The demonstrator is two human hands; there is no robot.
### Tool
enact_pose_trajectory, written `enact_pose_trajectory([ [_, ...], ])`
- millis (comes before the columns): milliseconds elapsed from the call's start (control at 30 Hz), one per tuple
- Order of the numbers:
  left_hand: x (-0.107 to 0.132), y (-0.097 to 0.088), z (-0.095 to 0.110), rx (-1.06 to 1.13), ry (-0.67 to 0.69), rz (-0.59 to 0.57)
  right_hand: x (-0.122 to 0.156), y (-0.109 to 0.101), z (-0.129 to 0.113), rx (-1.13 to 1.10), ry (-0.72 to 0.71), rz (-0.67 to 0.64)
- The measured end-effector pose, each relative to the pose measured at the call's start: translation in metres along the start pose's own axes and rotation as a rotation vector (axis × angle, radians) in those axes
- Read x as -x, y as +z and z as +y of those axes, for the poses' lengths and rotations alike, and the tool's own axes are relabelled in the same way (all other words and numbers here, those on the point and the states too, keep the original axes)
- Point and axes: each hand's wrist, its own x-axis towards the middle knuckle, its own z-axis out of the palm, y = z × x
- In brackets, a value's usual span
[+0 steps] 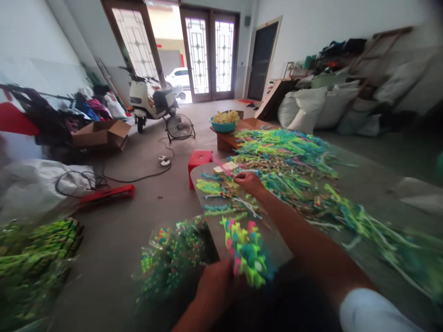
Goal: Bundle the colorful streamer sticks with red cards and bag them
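Close to the camera, low in the middle of the frame, your left hand (215, 283) has its fingers curled in around a bright bunch (249, 256) of green, blue and pink bits. The bunch slants, with its long way going from upper left to lower right. Your left hand is the nearer one, at the bunch's lower left side. Your right hand (249, 182) is farther up, over the grey table (277, 242), so the bunch lies below its fingers in the frame. Those fingertips are bunched close, near a pink blur (224, 167), but you cannot tell if they pinch it. Little bright strips (209, 187) lie just left of that hand, and a big pile (284, 145) lies up and right. Past the table sit a red stool (201, 157) and a blue bowl (218, 125).
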Motion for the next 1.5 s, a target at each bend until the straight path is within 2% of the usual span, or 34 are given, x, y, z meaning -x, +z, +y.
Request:
enact_pose_trajectory([
  [100,0.002,-0.003,0.004,-0.085,0.011,0.064,0.073,-0.032,0.001,-0.338,0.096,0.081],
  [200,0.003,-0.004,0.006,-0.145,0.019,0.067,0.161,-0.043,0.007,-0.468,0.16,0.12],
  [333,0.005,-0.003,0.007,-0.175,0.06,0.136,0.258,-0.022,0.026,-0.407,0.265,0.073],
  [400,0.006,-0.003,0.008,-0.188,0.067,0.16,0.288,-0.005,0.035,-0.328,0.282,0.069],
  [467,0.007,-0.004,0.011,-0.198,0.063,0.158,0.305,0.009,0.042,-0.274,0.268,0.096],
  [600,0.009,-0.005,0.015,-0.198,0.043,0.162,0.311,0.024,0.049,-0.138,0.186,0.145],
  [833,0.008,-0.003,0.013,-0.178,0.09,0.195,0.303,0.036,0.055,0.135,0.128,0.107],
  [1100,0.008,-0.006,0.014,-0.154,0.095,0.18,0.303,0.03,0.046,0.453,0.075,-0.018],
  [1300,0.006,-0.004,0.009,-0.163,0.117,0.165,0.297,0.023,0.035,0.535,0.059,-0.115],
  [1500,0.004,-0.003,0.007,-0.187,0.114,0.16,0.297,0.024,0.023,0.616,0.157,-0.191],
])
